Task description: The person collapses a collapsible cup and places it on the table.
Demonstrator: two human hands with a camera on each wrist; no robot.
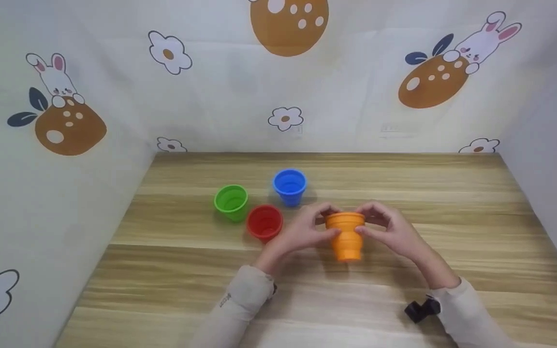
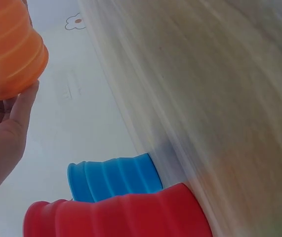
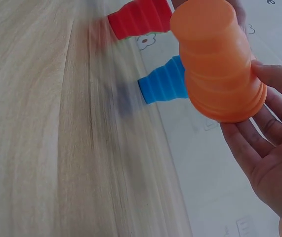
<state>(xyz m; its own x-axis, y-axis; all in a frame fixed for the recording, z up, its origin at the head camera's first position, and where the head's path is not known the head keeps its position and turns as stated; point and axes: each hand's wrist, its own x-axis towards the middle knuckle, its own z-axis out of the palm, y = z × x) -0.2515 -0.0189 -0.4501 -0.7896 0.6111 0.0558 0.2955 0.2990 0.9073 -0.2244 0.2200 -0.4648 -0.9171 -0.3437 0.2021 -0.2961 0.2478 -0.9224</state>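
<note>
An orange ribbed collapsible cup [image 1: 347,237] is held between both hands, its wide rim up and away and its narrow base towards me. My left hand [image 1: 307,227] grips the rim's left side, thumb on the front wall. On the other side my right hand [image 1: 394,229] holds the cup the same way, thumb on the front and fingers behind the rim. In the right wrist view the cup [image 3: 217,64] hangs above the table. Left of the hands stand a red cup [image 1: 265,222], a green cup [image 1: 231,202] and a blue cup [image 1: 290,186], all upright with open mouths.
The wood-grain table [image 1: 172,285] runs back to a pale printed wall cloth [image 1: 230,96]. Beside the right sleeve shows a black wrist device [image 1: 422,309]. The red cup lies close to my left wrist.
</note>
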